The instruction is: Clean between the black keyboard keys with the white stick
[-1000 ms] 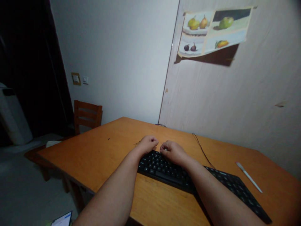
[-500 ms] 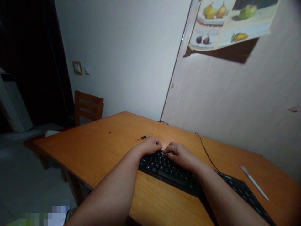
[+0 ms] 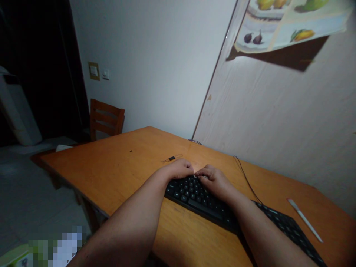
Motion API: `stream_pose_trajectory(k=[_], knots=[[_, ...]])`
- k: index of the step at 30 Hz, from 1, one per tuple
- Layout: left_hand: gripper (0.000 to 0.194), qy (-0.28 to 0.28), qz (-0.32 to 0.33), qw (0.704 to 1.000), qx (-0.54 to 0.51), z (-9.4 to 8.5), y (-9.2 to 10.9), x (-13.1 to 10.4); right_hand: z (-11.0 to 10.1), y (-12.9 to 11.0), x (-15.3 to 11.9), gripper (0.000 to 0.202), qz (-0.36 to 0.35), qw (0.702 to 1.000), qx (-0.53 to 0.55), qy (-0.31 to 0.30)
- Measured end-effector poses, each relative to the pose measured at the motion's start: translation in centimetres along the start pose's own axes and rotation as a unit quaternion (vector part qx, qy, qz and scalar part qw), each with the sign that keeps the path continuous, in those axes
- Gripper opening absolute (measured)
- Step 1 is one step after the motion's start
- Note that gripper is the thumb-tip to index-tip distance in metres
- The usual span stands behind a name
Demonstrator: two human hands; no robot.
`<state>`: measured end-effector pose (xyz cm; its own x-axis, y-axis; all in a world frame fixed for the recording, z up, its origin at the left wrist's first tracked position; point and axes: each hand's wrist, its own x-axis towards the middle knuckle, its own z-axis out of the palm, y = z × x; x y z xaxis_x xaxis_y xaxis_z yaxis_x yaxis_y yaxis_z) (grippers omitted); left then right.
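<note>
A black keyboard [image 3: 205, 211] lies at an angle on the wooden table, partly covered by my hands and right forearm. At its far edge rests my left hand [image 3: 181, 170], fingers curled in. Close beside it, my right hand [image 3: 213, 179] has its thumb and forefinger pinched together over the upper keys. A small pale spot shows between the fingertips of both hands; what they hold there is too small to make out. Beyond the left hand lies a small black piece with thin wires [image 3: 172, 158].
To the right lie another black keyed section [image 3: 289, 231], a dark cable [image 3: 244, 178] and a slim white stick-like tool [image 3: 306, 220]. A tiny dark bit [image 3: 131, 151] sits on the table [image 3: 111, 178]. A wooden chair [image 3: 107, 118] stands behind the far left edge.
My right hand has shifted slightly, bringing its fingertips nearer to the left hand's. The left hand stays at the keyboard's far edge. The whole view has tilted a little.
</note>
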<state>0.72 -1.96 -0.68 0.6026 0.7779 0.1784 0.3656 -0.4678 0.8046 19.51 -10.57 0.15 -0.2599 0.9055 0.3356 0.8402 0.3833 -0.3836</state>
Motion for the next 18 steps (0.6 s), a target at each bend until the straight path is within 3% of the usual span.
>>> stream_pose_trajectory(k=[3, 7, 12, 18], knots=[[0.020, -0.053, 0.017, 0.998, 0.027, -0.11, 0.02, 0.03, -0.42, -0.38, 0.01, 0.028, -0.027, 0.999, -0.017, -0.028], [0.018, -0.053, 0.011, 0.998, 0.022, -0.10, -0.21, 0.15, -0.78, -0.53, 0.05, 0.026, -0.025, 0.999, -0.004, -0.047], [0.018, -0.047, 0.005, 0.999, 0.025, -0.08, -0.29, 0.18, -0.21, -0.32, 0.01, 0.023, 0.026, 1.000, -0.007, 0.006], [0.020, -0.048, 0.023, 0.998, 0.022, -0.04, -0.41, 0.30, 0.06, -0.39, -0.01, 0.028, -0.007, 1.000, -0.019, -0.002]])
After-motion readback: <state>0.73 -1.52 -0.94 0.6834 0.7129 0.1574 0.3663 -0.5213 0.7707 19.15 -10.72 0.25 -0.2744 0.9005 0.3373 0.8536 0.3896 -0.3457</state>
